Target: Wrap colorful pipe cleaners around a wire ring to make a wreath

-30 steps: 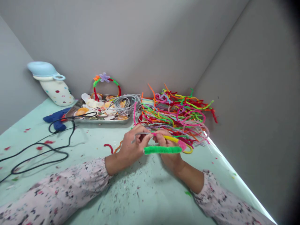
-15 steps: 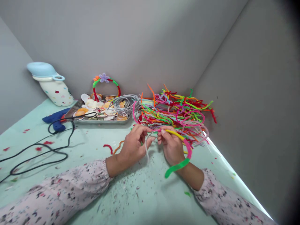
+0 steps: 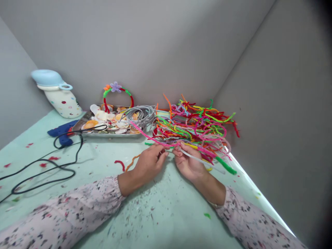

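My right hand [image 3: 190, 162] pinches a wrapped band [image 3: 207, 151] of yellow, pink and green pipe cleaner, which runs out to the right behind the hand. From its fingertips a loose pink pipe cleaner [image 3: 147, 135] stretches up and left toward the tray. A pale grey wire [image 3: 203, 160] also passes through this grip and points right across the palm. My left hand [image 3: 150, 159] is closed just to the left, its thumb and fingers on a short grey length between the hands, apparently the same wire; its fingertips partly hide the hold.
Behind my hands lies a heap of coloured pipe cleaners [image 3: 192, 126]. Left of it, a metal tray [image 3: 116, 136] holds shells and a grey wire coil [image 3: 141, 116]; a flower-decorated hoop [image 3: 132, 100] stands there. Further left are a blue glue gun [image 3: 61, 129], black cord [image 3: 44, 159] and a bottle [image 3: 62, 100].
The wrapped band's green end has swung from below my right wrist out to the right. The grey wire now points right, and the loose pink pipe cleaner extends left, out of my left fingers.
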Motion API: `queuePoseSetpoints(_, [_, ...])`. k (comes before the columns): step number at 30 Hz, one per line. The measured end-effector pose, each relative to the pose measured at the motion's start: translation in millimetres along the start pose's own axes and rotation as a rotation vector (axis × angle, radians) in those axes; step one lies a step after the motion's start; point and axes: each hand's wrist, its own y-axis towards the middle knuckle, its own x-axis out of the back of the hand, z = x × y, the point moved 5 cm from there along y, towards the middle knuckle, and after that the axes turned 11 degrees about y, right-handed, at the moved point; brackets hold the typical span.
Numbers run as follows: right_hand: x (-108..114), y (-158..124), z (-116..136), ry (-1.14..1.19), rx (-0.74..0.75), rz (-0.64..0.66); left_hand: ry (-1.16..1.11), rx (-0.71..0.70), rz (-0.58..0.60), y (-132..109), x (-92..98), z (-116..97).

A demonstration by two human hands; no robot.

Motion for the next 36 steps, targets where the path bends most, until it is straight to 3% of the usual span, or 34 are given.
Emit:
queuePoseSetpoints(2, [-1.1, -1.1, 0.3, 0.023, -0.036, 0.019, -0.03, 0.016, -0.038, 0.1, 2.6, 1.3])
queuePoseSetpoints(6, [-1.4, -1.7, 0.5, 0.027, -0.064, 0.013, -0.186, -0.085, -0.091, -2.8, 11.3, -6.4])
queuePoseSetpoints(11, [2.5, 1.7, -4.0, 0.013, -0.09, 0.017, -0.133, -0.218, -0.123, -5.0, 15.6, -14.9])
queuePoseSetpoints(22, [-0.7, -2.2, -7.9, -0.097, -0.112, -0.043, -0.066, -0.101, -0.199, -1.6, 16.6, -6.4])
queuePoseSetpoints(28, [-0.5, -2.9, -9.8, -0.189, -0.072, -0.015, -0.055, -0.234, -0.256, -4.2, 19.7, -10.7])
queuePoseSetpoints(31, [0.9, -1.8, -11.1, -0.224, -0.048, -0.011, -0.034, -0.249, -0.231, -4.2, 18.4, -9.6])
queuePoseSetpoints(36, [0.2, -1.3, -11.6, -0.276, -0.012, 0.015, 0.008, -0.142, -0.177, -3.6, 15.7, -2.9])
